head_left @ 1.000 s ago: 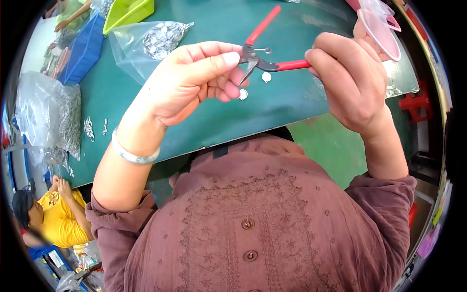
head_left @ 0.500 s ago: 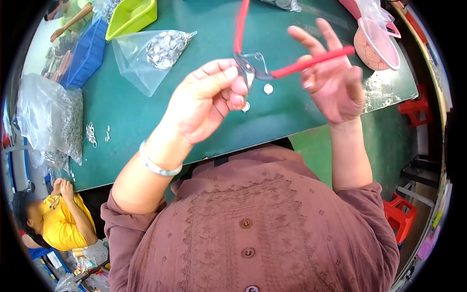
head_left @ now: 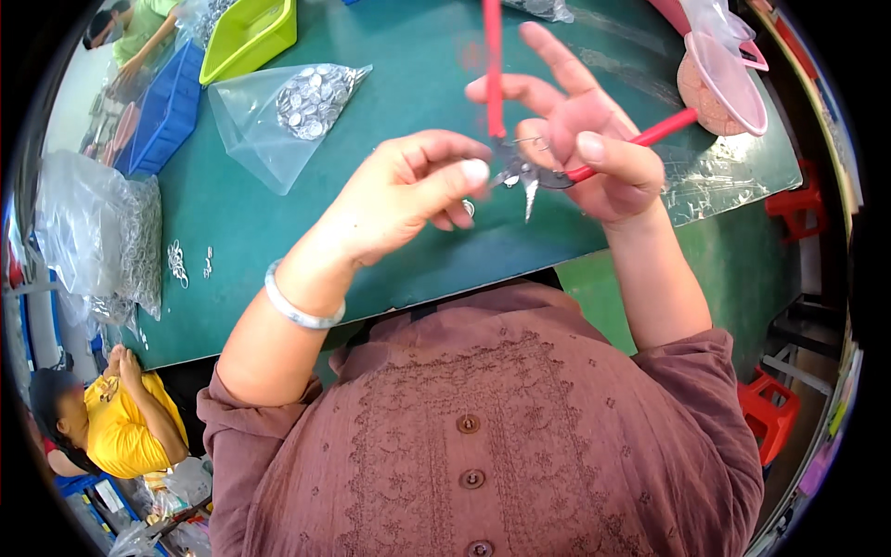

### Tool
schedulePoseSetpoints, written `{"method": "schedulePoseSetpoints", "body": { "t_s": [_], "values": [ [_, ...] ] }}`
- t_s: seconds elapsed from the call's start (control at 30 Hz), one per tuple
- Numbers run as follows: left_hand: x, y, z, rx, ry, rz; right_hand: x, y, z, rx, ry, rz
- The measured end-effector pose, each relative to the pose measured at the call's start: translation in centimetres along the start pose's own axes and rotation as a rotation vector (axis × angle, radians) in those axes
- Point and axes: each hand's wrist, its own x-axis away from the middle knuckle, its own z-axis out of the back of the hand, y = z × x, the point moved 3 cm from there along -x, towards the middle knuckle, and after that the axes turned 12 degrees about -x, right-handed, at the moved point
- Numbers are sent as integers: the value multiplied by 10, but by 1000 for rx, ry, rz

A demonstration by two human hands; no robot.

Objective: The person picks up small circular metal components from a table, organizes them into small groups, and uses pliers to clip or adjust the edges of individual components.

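Note:
My right hand (head_left: 594,139) holds red-handled pliers (head_left: 668,131) by one handle, which lies between thumb and palm. Its other fingers are stretched apart, and the second handle stands wide away, so the jaws are spread. Close by, the thumb and index finger of my left hand (head_left: 399,186) are pinched together at the jaws; whatever is between them is too small and blurred to make out. A small round silver piece (head_left: 469,208) lies on the green table (head_left: 408,269) just beyond the left fingertips, partly hidden.
A clear bag of round metal pieces (head_left: 316,100) lies ahead, near a lime basket (head_left: 246,42) and a blue crate (head_left: 167,107). Left are a bulky plastic bag (head_left: 97,223) and small chain pieces (head_left: 176,262). A pink basket (head_left: 715,88) stands right. A person in yellow (head_left: 135,418) sits left.
The pliers have turned and shifted right, and their jaws now point toward me. My right hand has moved left behind them, while my left fingers have come slightly away from the pivot.

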Motion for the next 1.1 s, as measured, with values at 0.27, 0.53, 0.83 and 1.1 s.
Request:
{"method": "schedulePoseSetpoints", "body": {
  "t_s": [0.27, 0.53, 0.83, 1.1],
  "values": [
    [3, -34, -8, -1011, 290, -394, 23, -10, 5, 345, 200, 172],
    [20, -49, -1, 66, 349, 77, 25, 11, -19, 503, 293, 236],
    [73, -47, 15, 570, 546, 9, -8, 56, -53, 588, 196, 341],
    [150, -65, 33, 575, 850, -106, -39, 120, -107, 528, -39, 241]
  ]
}}
